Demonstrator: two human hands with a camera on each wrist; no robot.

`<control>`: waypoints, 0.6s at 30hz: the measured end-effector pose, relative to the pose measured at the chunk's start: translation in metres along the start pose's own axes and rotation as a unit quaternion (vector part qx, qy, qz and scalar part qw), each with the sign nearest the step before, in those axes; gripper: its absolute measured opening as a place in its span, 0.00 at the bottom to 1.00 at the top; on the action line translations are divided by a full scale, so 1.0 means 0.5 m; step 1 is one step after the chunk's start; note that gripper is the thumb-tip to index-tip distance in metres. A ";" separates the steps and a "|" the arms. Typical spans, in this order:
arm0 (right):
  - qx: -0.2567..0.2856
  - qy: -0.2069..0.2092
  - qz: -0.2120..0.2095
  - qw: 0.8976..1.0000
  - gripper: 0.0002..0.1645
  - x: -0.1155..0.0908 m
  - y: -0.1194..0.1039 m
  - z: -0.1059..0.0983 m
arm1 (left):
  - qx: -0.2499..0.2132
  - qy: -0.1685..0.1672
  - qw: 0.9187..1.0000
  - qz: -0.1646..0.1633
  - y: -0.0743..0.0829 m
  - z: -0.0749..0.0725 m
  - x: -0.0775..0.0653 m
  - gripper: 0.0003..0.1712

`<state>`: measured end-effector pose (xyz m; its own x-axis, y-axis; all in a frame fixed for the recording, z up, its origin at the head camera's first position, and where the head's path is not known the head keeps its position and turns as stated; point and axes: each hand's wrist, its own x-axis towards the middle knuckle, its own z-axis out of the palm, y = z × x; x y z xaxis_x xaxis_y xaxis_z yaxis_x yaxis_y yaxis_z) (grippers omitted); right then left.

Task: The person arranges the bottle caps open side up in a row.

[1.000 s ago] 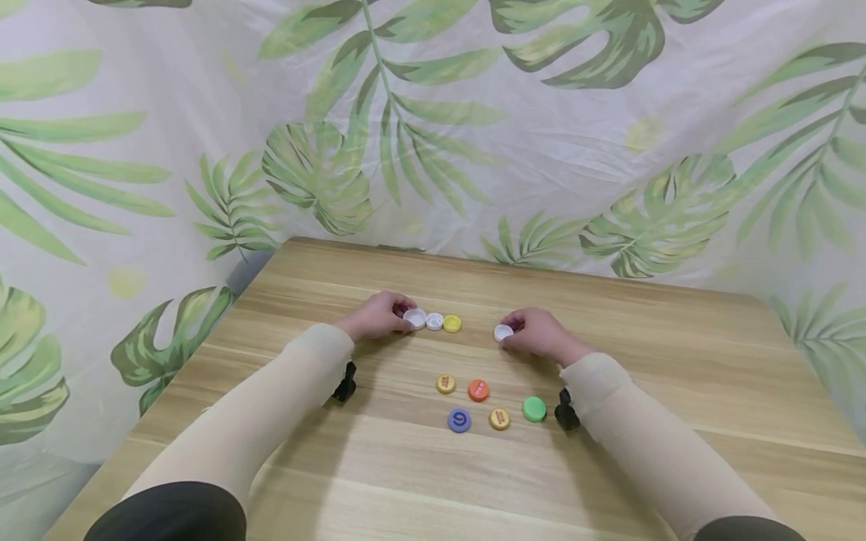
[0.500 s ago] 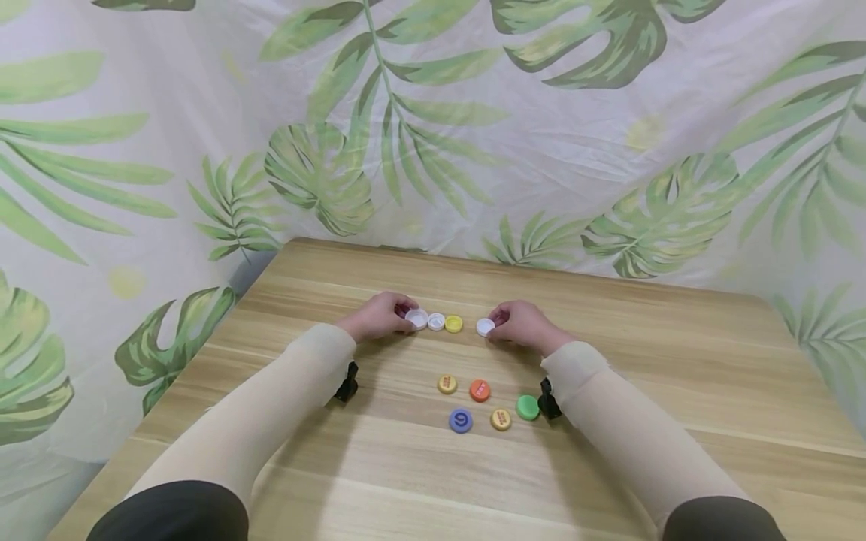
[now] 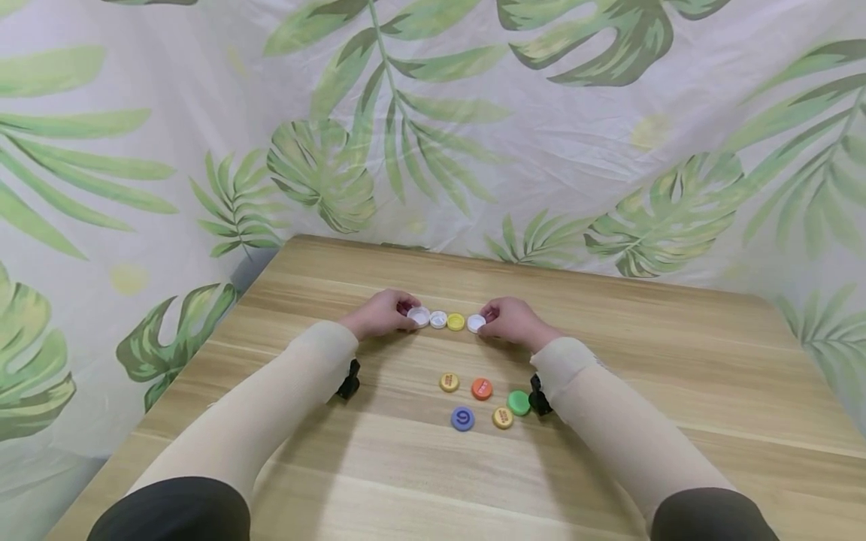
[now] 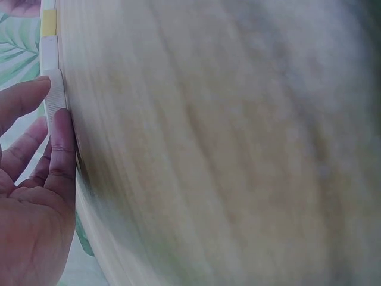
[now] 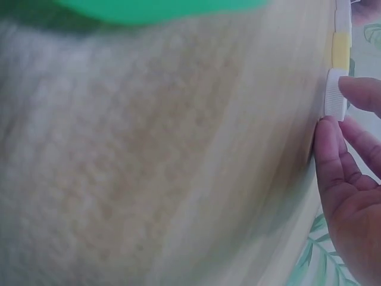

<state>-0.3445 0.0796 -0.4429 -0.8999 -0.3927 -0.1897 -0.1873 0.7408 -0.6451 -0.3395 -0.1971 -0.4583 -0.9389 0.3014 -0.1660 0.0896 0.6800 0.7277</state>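
Toward the back of the table, several bottle caps form a row. My left hand (image 3: 380, 312) pinches the larger white bottle cap (image 3: 419, 317) at the row's left end, thumb and fingers on its ribbed side in the left wrist view. Beside it lie a small white cap (image 3: 438, 320) and a yellow cap (image 3: 456, 322), hollow sides up. At the right end, my right hand (image 3: 513, 323) grips another white bottle cap (image 3: 476, 324) by its ribbed edge. That cap stands close to the yellow one, as the right wrist view (image 5: 335, 95) also shows.
Nearer the front lie two gold caps (image 3: 449, 382) (image 3: 503, 418), an orange cap (image 3: 482, 388) and a blue cap (image 3: 463, 418). A green cap (image 3: 519, 403) sits right against the black wrist mount (image 3: 539, 397) on the right arm. Leaf-printed cloth (image 3: 433, 135) hangs behind the table.
My right hand has moved left with its white cap, up close to the yellow cap. The green cap has shifted left alongside the right wrist mount. My left hand has stayed in place.
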 end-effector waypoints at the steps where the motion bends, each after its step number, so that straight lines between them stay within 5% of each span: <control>1: -0.001 0.000 0.000 1.000 0.20 0.001 -0.001 0.000 | 0.000 0.001 1.000 0.001 0.000 0.000 0.000 0.25; 18: 0.042 -0.004 0.004 0.999 0.24 -0.015 0.006 -0.003 | 0.003 0.002 1.000 0.004 -0.004 0.000 0.001 0.26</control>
<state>-0.3387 0.0855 -0.4424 -0.8977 -0.3923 -0.2007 -0.1470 0.6960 -0.7029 -0.3402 -0.1985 -0.4599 -0.9392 0.3051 -0.1575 0.0999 0.6817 0.7247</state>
